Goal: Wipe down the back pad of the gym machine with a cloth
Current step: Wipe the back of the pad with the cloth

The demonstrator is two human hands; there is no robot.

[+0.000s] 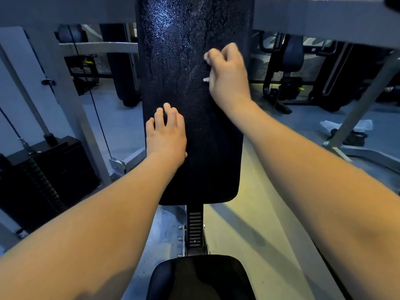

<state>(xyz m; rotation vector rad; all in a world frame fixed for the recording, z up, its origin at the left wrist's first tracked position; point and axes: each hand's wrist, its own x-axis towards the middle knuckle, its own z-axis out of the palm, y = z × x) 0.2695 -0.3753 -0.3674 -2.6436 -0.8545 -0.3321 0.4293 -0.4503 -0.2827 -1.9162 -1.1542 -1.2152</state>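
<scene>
A: Where is the pad?
B: The pad point(194, 118) stands upright at centre, above the seat point(201, 276); its upper surface glistens.
A: And the hands?
B: The right hand point(227, 76) curls tightly round a cloth point(205, 79), only white scraps showing, against the pad's upper right. The left hand point(165, 135) rests flat on the lower left edge, fingers nearly straight, holding nothing.

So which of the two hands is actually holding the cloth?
The right hand: its curled fingers clutch the white cloth against the back pad. The left hand just rests flat, lower down.
</scene>
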